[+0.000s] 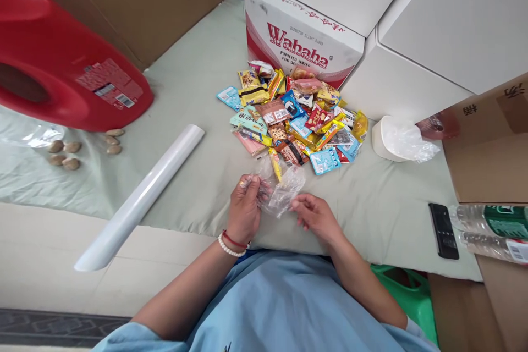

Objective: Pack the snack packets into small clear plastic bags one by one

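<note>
My left hand (244,206) grips crumpled clear plastic bag (289,190); my right hand (317,216) pinches opposite edge, likely keeping limp film spread. Bag at near side of colourful wrapped-snack heap (297,124), over pale-green cloth-covered worktop (202,187).

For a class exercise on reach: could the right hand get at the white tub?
Probably yes: only pale cloth shows between the right hand and the white tub, though the hand is at the clear plastic bag.

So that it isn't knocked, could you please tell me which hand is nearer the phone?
Right. The right hand is left of the phone, at the right edge of the bag; the left hand is farther left, gripping the bag.
</note>
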Available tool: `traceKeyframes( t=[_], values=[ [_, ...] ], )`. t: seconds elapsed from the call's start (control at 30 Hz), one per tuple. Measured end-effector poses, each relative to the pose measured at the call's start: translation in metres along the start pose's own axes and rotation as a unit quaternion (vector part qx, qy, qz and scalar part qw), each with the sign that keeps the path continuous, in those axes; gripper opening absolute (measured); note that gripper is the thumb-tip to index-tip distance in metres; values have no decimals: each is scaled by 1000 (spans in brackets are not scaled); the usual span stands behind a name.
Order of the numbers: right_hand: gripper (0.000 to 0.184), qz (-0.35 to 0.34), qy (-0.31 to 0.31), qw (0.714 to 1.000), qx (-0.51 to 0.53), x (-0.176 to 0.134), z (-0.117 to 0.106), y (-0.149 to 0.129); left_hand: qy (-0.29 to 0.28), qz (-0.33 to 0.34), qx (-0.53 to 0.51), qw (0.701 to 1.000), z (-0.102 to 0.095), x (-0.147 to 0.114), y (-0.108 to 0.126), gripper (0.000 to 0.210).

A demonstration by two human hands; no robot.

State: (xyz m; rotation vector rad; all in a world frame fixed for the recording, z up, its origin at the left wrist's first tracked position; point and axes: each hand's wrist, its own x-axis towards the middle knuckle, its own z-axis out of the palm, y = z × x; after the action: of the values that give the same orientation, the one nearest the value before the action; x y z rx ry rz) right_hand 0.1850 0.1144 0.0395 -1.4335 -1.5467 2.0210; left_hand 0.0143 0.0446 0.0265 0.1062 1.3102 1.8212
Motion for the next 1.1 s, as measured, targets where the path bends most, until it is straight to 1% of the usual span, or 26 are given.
traceKeyframes(
  t=[0.07, 0.1, 0.17, 0.27, 0.4, 0.47, 0.53, 0.6, 0.67, 0.73, 0.77, 0.8, 0.87, 0.9, 0.93, 0.97, 1.03, 1.1],
  values=[
    [47, -4, -14, 1000, -16, 4, 11, 0, -8, 5, 0, 1000, 3, 1, 2, 42],
    [47, -8, -18, 1000, -19, 5, 13, 0, -5, 16, 1, 1000, 3, 2, 4, 40],
    [48, -15, -18, 1000, -16, 3, 7, 0, 15, 46, 7, 999, -2, 7, 11, 39],
    [47, -26, 3, 1000, -3, -6, -21, 1, 50, 72, 9, 996, -16, 15, 21, 39],
    [45, -43, 74, 996, -8, -22, -66, 2, 63, 45, -12, 997, -31, 16, 25, 36],
    [45, -49, 102, 993, -34, -30, -84, 2, 47, 19, -3, 999, -34, 13, 26, 33],
    [44, -61, 115, 988, -84, -36, -96, 0, 9, -9, 25, 1000, -34, 10, 29, 31],
    [43, -76, 110, 980, -148, -39, -106, -2, -34, -42, 55, 997, -34, 9, 33, 32],
    [42, -77, 90, 972, -203, -39, -113, -3, -56, -73, 86, 992, -33, 10, 36, 35],
    [41, -69, 81, 963, -248, -35, -119, -5, -64, -79, 126, 987, -31, 12, 36, 39],
    [40, -69, 96, 956, -270, -33, -120, -6, -68, -66, 148, 984, -30, 13, 35, 40],
    [39, -75, 129, 946, -288, -30, -119, -9, -73, -48, 166, 982, -29, 13, 33, 40],
    [36, -109, 216, 924, -296, -25, -111, -16, -85, -14, 183, 979, -28, 12, 28, 40],
    [34, -134, 246, 917, -283, -22, -103, -21, -90, -4, 182, 979, -27, 11, 26, 40],
    [32, -162, 251, 918, -263, -20, -92, -27, -93, -1, 175, 980, -27, 9, 23, 41],
    [29, -193, 231, 922, -242, -17, -80, -32, -93, 1, 168, 981, -26, 7, 21, 42],
    [24, -257, 147, 929, -222, -8, -52, -44, -91, 9, 158, 983, -25, 3, 18, 41],
    [22, -305, 74, 921, -232, 8, -25, -52, -94, 18, 159, 983, -23, -1, 17, 39]
  ],
)
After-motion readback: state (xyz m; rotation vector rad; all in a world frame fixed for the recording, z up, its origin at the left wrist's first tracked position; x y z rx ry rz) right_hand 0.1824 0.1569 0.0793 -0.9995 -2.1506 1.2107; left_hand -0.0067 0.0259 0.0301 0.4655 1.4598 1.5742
